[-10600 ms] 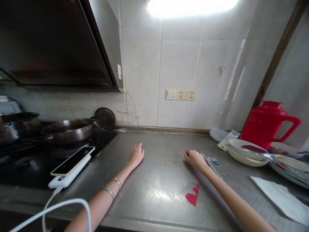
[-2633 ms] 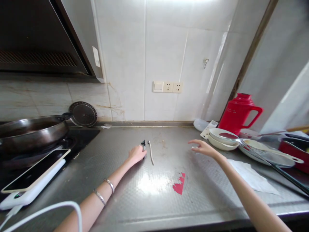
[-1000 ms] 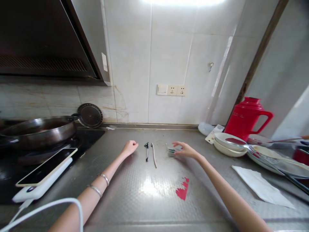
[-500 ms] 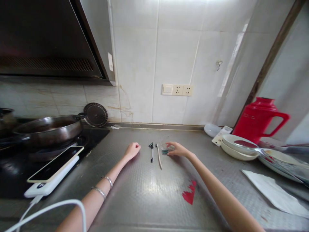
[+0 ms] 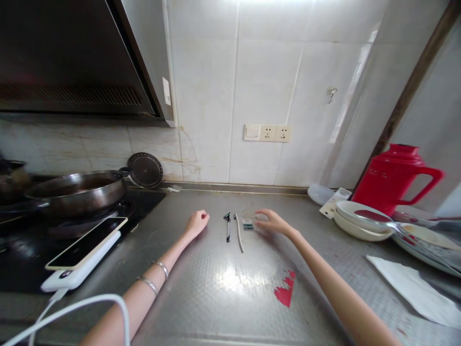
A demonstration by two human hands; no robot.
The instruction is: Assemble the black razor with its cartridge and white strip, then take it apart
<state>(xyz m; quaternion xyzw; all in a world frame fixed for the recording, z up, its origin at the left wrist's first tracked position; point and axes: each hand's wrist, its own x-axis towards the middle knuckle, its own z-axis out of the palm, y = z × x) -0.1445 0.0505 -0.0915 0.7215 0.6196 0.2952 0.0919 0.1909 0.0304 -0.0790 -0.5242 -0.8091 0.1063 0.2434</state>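
My right hand (image 5: 272,222) is open, its fingers parted just right of a small clear box (image 5: 248,220) with a dark teal strip. No grip on the box shows. Left of the box lies a thin pale stick, probably a toothbrush (image 5: 239,235), pointing toward me. Beside that is a black and silver razor (image 5: 228,228), lined up roughly parallel. My left hand (image 5: 197,223) rests on the metal counter in a loose fist, left of the razor; nothing shows in its curled fingers. Two bracelets circle the left forearm.
A torn red piece (image 5: 285,289) lies on the counter. Bowls (image 5: 360,226), a red thermos jug (image 5: 392,180) and a white paper sheet (image 5: 410,286) stand or lie right. At left are a stove with a pan (image 5: 77,194) and a phone (image 5: 88,242) on a cabled white power bank.
My right hand has let go of the clear box and drawn slightly to the right. The left fist stays in place, and the whole view has shifted a little.
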